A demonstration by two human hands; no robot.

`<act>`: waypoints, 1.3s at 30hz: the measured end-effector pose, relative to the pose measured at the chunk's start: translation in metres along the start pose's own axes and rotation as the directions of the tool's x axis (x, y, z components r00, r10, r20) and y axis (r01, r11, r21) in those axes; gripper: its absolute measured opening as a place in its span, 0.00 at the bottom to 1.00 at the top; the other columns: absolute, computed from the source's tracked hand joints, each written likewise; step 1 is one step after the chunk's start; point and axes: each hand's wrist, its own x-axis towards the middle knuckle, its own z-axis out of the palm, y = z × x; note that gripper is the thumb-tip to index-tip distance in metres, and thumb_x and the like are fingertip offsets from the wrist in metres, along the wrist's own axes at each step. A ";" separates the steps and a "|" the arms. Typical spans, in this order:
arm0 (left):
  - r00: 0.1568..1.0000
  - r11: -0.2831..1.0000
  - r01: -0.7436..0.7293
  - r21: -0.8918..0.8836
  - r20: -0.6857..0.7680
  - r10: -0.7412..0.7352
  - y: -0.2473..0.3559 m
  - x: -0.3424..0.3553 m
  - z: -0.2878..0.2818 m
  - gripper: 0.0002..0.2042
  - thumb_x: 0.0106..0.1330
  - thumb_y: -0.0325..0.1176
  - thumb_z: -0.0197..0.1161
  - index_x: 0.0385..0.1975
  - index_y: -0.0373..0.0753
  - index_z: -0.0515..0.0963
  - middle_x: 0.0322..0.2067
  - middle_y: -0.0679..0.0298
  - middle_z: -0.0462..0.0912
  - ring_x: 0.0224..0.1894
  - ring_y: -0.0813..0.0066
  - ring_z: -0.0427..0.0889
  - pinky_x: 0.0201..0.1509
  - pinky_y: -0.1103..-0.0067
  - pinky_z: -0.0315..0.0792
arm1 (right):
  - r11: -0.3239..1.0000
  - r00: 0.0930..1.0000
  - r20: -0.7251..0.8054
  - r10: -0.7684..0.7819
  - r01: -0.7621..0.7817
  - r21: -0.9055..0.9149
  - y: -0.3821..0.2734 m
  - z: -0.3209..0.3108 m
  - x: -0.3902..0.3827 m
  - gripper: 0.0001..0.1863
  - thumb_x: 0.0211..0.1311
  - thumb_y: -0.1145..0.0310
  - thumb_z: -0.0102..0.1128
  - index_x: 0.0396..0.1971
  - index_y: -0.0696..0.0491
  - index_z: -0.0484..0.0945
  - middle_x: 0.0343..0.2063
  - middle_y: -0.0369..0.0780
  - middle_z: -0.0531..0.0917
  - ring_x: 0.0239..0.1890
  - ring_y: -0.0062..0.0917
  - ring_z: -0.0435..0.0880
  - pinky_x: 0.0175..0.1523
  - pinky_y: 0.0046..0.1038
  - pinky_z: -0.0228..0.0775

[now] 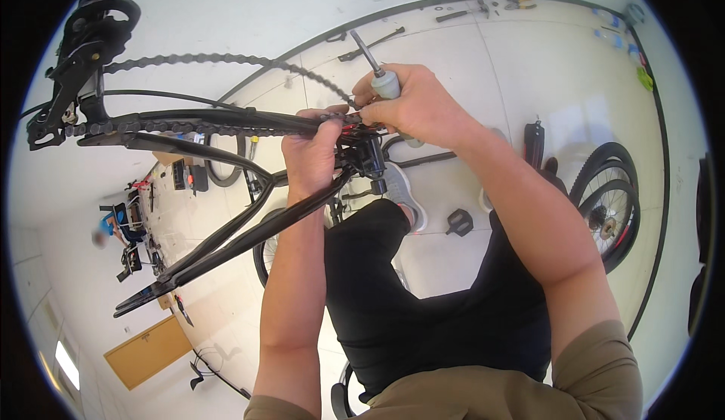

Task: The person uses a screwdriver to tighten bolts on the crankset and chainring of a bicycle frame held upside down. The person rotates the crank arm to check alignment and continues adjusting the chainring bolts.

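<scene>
A black bicycle frame (226,235) lies across the left and middle of the view, with a rear derailleur (94,50) at its far left end. From there a dark bicycle chain (200,58) runs in two strands toward my hands. My left hand (310,156) is closed around the lower strand beside the bottom bracket (368,157), thumb on top. My right hand (427,107) grips a screwdriver (386,85) with a grey handle, its metal shaft pointing up and left. Right fingertips also pinch near the upper strand's end; the exact contact is partly hidden.
On the pale tiled floor lie a black pedal (458,223), a hammer (455,17) and pliers (521,3). Wheels with tyres (610,209) rest at the right by a black floor edge. Boxes and tools (185,175) are spread at the left.
</scene>
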 end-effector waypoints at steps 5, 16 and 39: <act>1.000 1.000 0.002 0.030 -0.018 -0.002 -0.002 0.001 -0.001 0.08 0.61 0.24 0.62 0.37 0.28 0.81 0.33 0.62 0.84 0.36 0.79 0.79 0.43 0.81 0.72 | 0.985 0.993 -0.080 -0.090 0.077 -0.155 0.008 0.009 -0.001 0.12 0.53 0.77 0.61 0.39 0.60 0.80 0.28 0.40 0.84 0.28 0.19 0.83 0.32 0.22 0.72; 1.000 0.998 0.014 0.069 -0.014 -0.013 0.000 0.002 -0.001 0.08 0.60 0.28 0.62 0.32 0.28 0.81 0.33 0.61 0.85 0.36 0.78 0.78 0.43 0.81 0.70 | 0.827 0.950 -0.095 -0.299 0.208 -0.523 0.026 0.016 -0.008 0.13 0.55 0.73 0.66 0.40 0.59 0.79 0.32 0.48 0.84 0.33 0.35 0.83 0.42 0.31 0.74; 0.997 0.971 -0.064 -0.232 0.020 0.071 -0.031 -0.015 -0.026 0.17 0.69 0.19 0.55 0.58 0.28 0.72 0.53 0.54 0.79 0.56 0.72 0.77 0.63 0.77 0.67 | 0.994 0.992 -0.102 0.076 -0.067 0.081 0.017 0.028 -0.001 0.07 0.58 0.74 0.64 0.34 0.59 0.78 0.22 0.41 0.84 0.20 0.18 0.80 0.24 0.20 0.69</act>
